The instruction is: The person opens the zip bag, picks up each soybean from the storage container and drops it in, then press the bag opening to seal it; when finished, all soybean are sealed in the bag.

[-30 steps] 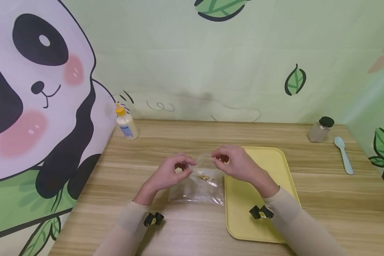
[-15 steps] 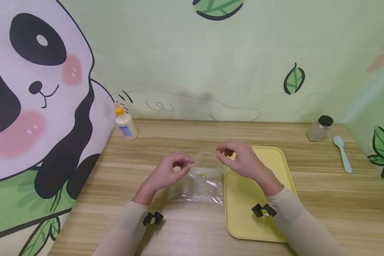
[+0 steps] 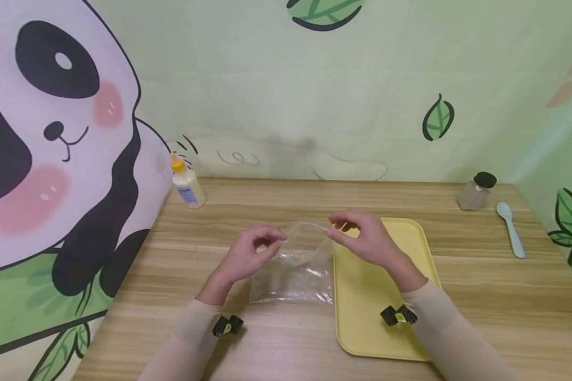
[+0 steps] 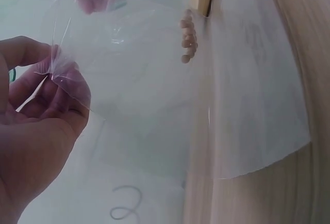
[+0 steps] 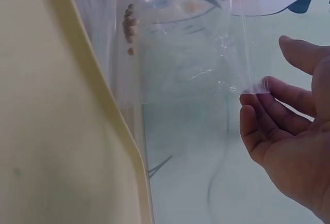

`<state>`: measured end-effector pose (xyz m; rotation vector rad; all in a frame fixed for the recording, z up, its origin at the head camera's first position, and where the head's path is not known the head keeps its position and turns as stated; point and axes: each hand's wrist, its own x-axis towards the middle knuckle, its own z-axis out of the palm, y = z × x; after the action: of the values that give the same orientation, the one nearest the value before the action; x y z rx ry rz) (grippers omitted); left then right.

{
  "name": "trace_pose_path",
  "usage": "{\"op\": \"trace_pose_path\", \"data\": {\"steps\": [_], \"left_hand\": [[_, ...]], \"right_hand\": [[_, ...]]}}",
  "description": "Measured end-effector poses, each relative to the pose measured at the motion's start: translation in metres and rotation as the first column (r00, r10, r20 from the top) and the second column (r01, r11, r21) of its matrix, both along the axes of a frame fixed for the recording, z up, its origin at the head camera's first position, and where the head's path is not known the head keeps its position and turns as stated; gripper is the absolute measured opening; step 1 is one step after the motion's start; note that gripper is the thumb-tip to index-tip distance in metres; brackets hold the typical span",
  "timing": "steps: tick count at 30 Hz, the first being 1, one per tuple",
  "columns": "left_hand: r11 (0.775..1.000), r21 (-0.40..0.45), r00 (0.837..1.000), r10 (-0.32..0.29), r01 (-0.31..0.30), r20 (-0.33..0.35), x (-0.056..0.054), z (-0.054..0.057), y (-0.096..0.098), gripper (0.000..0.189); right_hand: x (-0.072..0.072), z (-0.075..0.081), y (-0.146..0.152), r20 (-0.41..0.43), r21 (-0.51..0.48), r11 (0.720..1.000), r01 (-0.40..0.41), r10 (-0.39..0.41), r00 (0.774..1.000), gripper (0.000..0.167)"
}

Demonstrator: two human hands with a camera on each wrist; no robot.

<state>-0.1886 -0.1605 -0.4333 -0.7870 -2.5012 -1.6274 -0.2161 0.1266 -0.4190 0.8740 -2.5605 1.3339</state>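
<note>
A clear plastic bag point(image 3: 293, 283) stands between both hands above the wooden table, its mouth spread into a loop. My left hand point(image 3: 252, 254) pinches the left side of that mouth between thumb and fingers. At the opposite corner, the curled fingers of my right hand point(image 3: 364, 238) hold the rim; in the right wrist view the thumb is apart from the fingertips. Small tan round pieces point(image 4: 188, 41) show in a cluster through the plastic in both wrist views. Whether they lie inside the bag or behind it, I cannot tell.
A yellow tray point(image 3: 381, 323) lies right of the bag, under the right forearm. At the back left stands a white bottle point(image 3: 189, 189) with a yellow nozzle. A black-lidded jar point(image 3: 476, 191) and a light blue spoon point(image 3: 511, 230) are at the far right.
My right hand has moved right and slightly away from me, pulling the bag's mouth from a thin arc into a wider loop. The left hand has shifted slightly left.
</note>
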Motion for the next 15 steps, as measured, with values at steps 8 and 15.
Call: {"op": "trace_pose_path", "data": {"steps": [8, 15], "left_hand": [[0.999, 0.036, 0.999, -0.028, 0.029, -0.031, 0.001, 0.004, 0.001, 0.016], [0.997, 0.062, 0.998, -0.043, 0.046, -0.051, -0.002, 0.011, 0.002, 0.015]], "right_hand": [[0.003, -0.001, 0.008, 0.094, -0.022, 1.0, 0.0, 0.002, 0.996, 0.036], [0.004, 0.0, 0.013, 0.132, -0.055, 0.998, 0.008, 0.0, 0.991, 0.031]]}}
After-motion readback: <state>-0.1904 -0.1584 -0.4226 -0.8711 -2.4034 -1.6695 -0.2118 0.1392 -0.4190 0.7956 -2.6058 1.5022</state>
